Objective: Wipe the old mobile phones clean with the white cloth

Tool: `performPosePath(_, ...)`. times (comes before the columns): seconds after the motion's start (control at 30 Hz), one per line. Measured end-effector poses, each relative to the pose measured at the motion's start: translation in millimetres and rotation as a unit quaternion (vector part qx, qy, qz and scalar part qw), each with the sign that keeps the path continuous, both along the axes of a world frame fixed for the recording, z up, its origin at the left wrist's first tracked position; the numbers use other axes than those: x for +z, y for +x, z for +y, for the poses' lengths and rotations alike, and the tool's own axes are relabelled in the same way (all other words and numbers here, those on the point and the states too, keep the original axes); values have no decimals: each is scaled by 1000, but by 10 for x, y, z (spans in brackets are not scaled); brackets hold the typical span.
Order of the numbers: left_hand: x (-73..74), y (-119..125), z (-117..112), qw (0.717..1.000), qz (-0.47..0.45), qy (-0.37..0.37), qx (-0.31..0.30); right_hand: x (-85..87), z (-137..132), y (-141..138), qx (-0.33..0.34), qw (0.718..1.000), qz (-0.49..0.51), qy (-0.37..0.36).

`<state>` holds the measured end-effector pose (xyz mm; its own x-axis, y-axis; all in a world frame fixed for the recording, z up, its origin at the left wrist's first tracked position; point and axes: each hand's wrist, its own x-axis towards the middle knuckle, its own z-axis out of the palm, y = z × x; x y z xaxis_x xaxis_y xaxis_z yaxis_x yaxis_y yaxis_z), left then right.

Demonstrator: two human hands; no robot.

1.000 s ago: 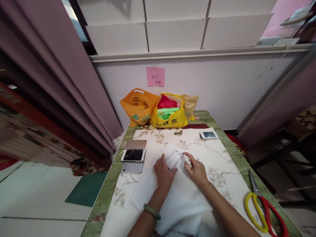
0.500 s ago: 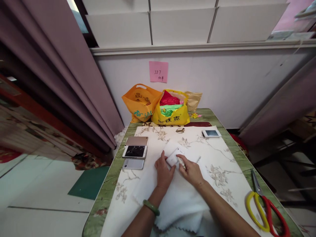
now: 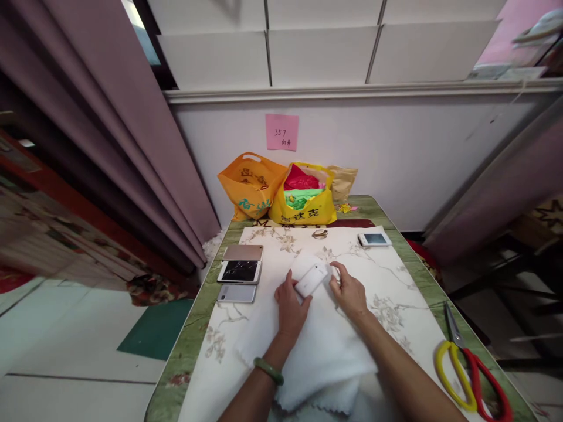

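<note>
A white phone (image 3: 311,280) lies face down and slanted on a white cloth (image 3: 323,346) with a zigzag edge. My left hand (image 3: 292,308), a green bangle on its wrist, grips the phone's lower left end between thumb and fingers. Just off the phone's upper right side is my right hand (image 3: 349,291), its thumb and index finger curled together. Whatever sits between those fingertips is too small to make out. To the left lie a gold phone (image 3: 243,252), a phone with a dark, streaked screen (image 3: 240,271) and a silver phone (image 3: 236,293).
Scissors (image 3: 464,357) with yellow and red handles rest at the right edge of the table (image 3: 173,351). Another white phone (image 3: 374,240) lies at the back right. Behind stand an orange bag (image 3: 250,181), a yellow bag (image 3: 305,214) and a brown paper bag (image 3: 343,181).
My right hand has moved right, off the phone's back, and the whitish thing in its fingers no longer shows plainly. The left hand keeps its hold on the phone.
</note>
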<state>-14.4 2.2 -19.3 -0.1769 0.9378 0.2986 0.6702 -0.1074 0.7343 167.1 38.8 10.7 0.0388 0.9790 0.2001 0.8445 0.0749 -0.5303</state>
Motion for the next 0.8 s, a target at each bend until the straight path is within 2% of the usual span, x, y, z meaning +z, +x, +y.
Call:
performPosePath(0.2, -26, -10, -1, 1000, 28, 5, 2, 4, 17, 12, 7, 998, 65, -11)
performPosePath(0.3, -30, -17, 0, 999, 33, 6, -1, 31, -25, -33, 28, 977, 208, -25)
performPosePath(0.37, -37, -20, 4, 999, 36, 8, -2, 69, -51, -74, 55, 932, 353, -60)
performPosePath(0.43, -47, -20, 12, 999, 38, 7, 3, 116, -65, -113, 80, 867, 481, -101)
performPosePath(0.5, -56, -19, 21, 999, 40, 6, 8, 161, -73, -143, 90, 818, 555, -121)
performPosePath(0.53, -59, -19, 24, 999, 40, 5, 9, 181, -79, -154, 91, 807, 571, -122)
performPosePath(0.6, -62, -18, 29, 999, 42, 6, 8, 208, -103, -167, 87, 808, 572, -113)
performPosePath(0.67, -61, -20, 29, 999, 44, 7, 4, 214, -148, -172, 80, 831, 542, -96)
performPosePath(0.73, -61, -23, 26, 999, 45, 8, 3, 196, -205, -172, 74, 873, 477, -71)
performPosePath(0.8, -63, -27, 24, 999, 46, 9, 3, 156, -260, -172, 75, 926, 368, -29)
